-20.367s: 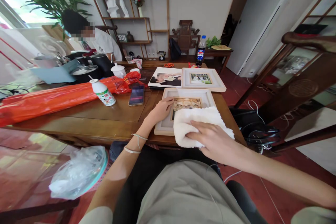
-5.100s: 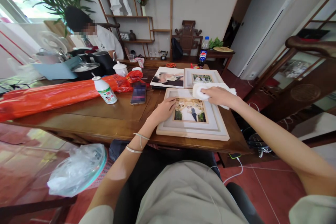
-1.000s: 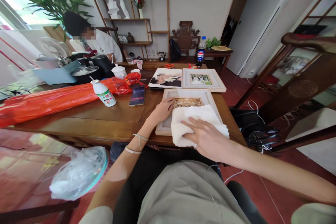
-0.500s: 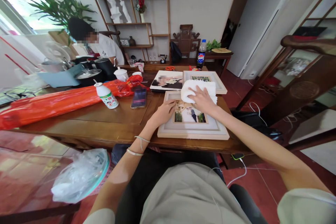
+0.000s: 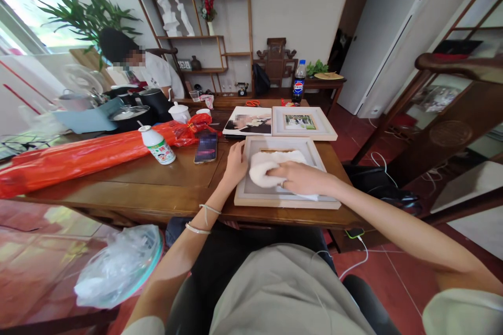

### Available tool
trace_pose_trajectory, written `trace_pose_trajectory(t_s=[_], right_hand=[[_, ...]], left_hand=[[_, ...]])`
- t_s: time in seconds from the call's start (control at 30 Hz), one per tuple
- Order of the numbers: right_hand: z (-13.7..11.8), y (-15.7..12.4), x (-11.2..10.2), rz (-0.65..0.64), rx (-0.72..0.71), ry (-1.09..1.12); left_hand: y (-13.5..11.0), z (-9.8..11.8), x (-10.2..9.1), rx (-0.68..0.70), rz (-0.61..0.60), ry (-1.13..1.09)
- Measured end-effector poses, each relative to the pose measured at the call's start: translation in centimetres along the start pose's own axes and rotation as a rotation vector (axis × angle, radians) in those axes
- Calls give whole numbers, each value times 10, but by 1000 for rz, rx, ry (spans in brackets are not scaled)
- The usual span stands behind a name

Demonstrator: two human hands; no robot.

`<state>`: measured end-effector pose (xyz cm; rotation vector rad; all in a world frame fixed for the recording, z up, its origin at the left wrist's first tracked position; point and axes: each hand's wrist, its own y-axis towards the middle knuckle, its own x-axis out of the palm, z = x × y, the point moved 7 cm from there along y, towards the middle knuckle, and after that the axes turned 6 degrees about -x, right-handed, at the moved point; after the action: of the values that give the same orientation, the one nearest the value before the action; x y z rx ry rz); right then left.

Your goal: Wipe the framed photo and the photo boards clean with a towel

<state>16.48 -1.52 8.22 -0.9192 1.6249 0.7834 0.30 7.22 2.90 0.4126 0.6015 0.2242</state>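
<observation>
A pale framed photo (image 5: 251,198) lies flat at the near edge of the wooden table (image 5: 157,178). My right hand (image 5: 301,178) lies palm-down with fingers curled on a white cloth (image 5: 267,165), pressing it onto the middle of the frame so the picture is covered. At the frame's left edge rests my left hand (image 5: 234,165), fingers flat against the rim.
Two more pictures lie beyond: an unframed print (image 5: 248,120) and a second framed photo (image 5: 303,122). A phone (image 5: 206,148), a white bottle (image 5: 157,145) and a long orange bag (image 5: 78,154) sit to the left. Another person (image 5: 145,70) sits at the far left.
My right hand has drawn the cloth back from the frame's far edge to its middle, covering the picture. My left hand shifted slightly outward to the frame's left rim.
</observation>
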Motion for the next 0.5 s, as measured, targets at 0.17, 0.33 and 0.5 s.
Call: trace_pose_trajectory(t_s=[0.17, 0.33, 0.5], right_hand=[[62, 35, -9, 214, 160, -27], [65, 72, 0, 219, 222, -128], [11, 69, 15, 89, 34, -131]], left_hand=[[1, -21, 0, -296, -23, -137], [-2, -29, 9, -566, -104, -639], [-1, -24, 7, -633, -182, -849]])
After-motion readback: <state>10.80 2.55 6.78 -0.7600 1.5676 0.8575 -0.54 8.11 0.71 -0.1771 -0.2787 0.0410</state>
